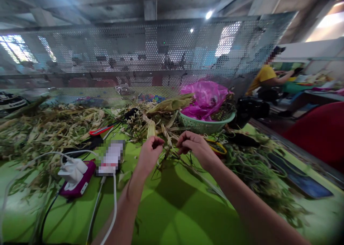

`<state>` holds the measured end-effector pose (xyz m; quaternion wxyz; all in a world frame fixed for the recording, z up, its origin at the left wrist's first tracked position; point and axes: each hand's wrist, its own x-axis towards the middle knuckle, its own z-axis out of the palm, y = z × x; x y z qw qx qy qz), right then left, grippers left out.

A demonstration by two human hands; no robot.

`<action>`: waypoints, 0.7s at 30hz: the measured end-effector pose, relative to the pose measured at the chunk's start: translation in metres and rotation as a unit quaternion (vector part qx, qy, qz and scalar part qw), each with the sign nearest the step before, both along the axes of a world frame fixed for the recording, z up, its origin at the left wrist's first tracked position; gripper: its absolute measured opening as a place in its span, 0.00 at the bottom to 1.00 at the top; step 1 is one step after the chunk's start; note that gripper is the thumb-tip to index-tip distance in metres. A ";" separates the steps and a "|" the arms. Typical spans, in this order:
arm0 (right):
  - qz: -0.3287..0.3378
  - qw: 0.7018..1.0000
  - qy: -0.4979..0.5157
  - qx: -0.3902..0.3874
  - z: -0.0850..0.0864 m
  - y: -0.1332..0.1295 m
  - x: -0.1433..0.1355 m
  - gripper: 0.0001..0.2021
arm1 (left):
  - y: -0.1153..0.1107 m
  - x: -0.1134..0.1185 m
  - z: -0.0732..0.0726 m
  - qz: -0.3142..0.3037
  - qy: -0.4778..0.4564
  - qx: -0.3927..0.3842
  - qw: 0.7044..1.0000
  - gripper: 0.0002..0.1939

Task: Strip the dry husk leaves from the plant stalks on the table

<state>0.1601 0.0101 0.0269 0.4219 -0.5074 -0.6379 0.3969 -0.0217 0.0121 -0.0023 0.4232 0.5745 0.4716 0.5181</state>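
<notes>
My left hand point(152, 151) is closed in a pinch, held just above the green table at the near edge of a heap of dried plant pieces point(139, 125); whatever it pinches is too small to make out. To its right, my right hand point(192, 146) has its fingers bent and drawn together, and what they hold, if anything, is also unclear. Thin stems and a pale husk strip point(168, 135) lie between and behind the hands. A long pale husk point(151, 128) rises just behind my left hand.
A green basket point(206, 126) with a pink plastic bag point(204, 98) stands behind. At left are a phone point(111, 157), a purple power strip point(80, 184), cables and orange scissors point(100, 131). Green stems point(255, 177) lie right, beside a dark phone point(303, 177). A person point(264, 76) sits farther back.
</notes>
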 end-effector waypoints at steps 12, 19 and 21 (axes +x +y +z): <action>-0.020 0.959 -0.227 0.171 -0.006 0.001 0.002 0.05 | 0.001 -0.001 -0.004 -0.031 0.076 -0.017 0.996 0.09; -0.025 0.968 -0.193 0.158 -0.005 0.000 0.001 0.06 | -0.002 0.000 0.004 -0.072 0.100 -0.017 0.992 0.07; -0.024 0.970 -0.183 0.155 -0.006 0.000 0.001 0.05 | -0.002 0.001 0.004 -0.072 0.116 -0.012 0.991 0.08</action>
